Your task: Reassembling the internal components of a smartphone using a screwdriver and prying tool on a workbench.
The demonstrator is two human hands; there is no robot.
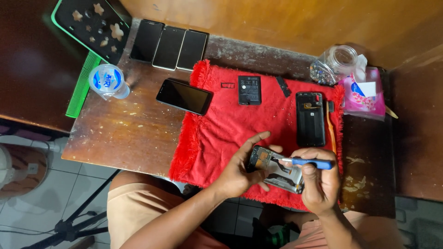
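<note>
My left hand (pixel 242 167) steadies an opened phone body (pixel 277 171) that lies on a red fringed cloth (pixel 221 129) near the table's front edge. My right hand (pixel 320 180) grips a blue-handled screwdriver (pixel 308 162) whose tip touches the phone's exposed inside near its upper end. Farther back on the cloth lie a black battery (pixel 249 90), a black phone back cover (pixel 310 119) and an orange-handled tool (pixel 331 127).
A black phone (pixel 184 96) lies at the cloth's left edge and three more phones (pixel 168 47) line the back. A sealed water cup (pixel 109 81), a green comb (pixel 83 85), a clear jar (pixel 334 64) and a pink tissue pack (pixel 364 94) stand around.
</note>
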